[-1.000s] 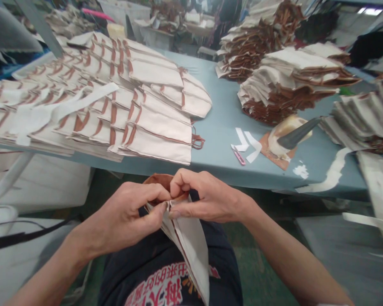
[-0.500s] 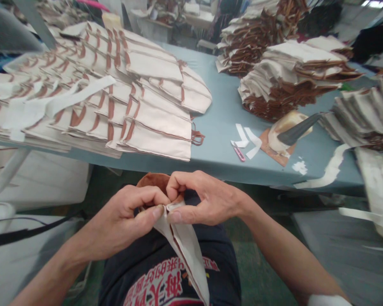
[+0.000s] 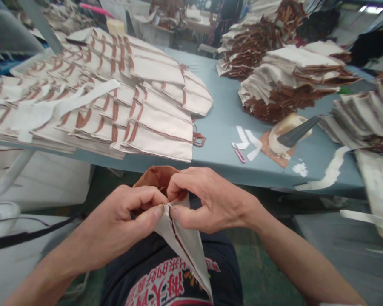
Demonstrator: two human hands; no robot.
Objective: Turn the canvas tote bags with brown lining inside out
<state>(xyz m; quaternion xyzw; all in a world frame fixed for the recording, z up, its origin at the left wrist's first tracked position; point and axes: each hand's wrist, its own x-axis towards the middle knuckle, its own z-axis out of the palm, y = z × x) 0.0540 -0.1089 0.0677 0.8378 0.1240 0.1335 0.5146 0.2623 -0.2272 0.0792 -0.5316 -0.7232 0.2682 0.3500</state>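
Over my lap, both hands pinch the top edge of a cream cloth bag (image 3: 185,242) with brown trim. My left hand (image 3: 121,221) is closed, thumb and forefinger pressed on the bag's corner. My right hand (image 3: 207,199) is closed on the same edge from the other side, fingertips nearly touching the left thumb. A brown handle loop (image 3: 156,176) of the bag sticks up behind my fingers. The bag hangs down toward my dark printed shirt (image 3: 166,284).
A blue-grey table (image 3: 223,123) stands in front of me. Overlapping rows of finished cream bags (image 3: 130,106) cover its left side; tall stacks (image 3: 290,80) fill the right. A pink snipper (image 3: 239,154), white strips (image 3: 250,142) and an iron-like tool (image 3: 290,134) lie near the front edge.
Both hands have shifted slightly on the bag's top edge and the brown loop shows more above the fingers; the view has tilted a little.
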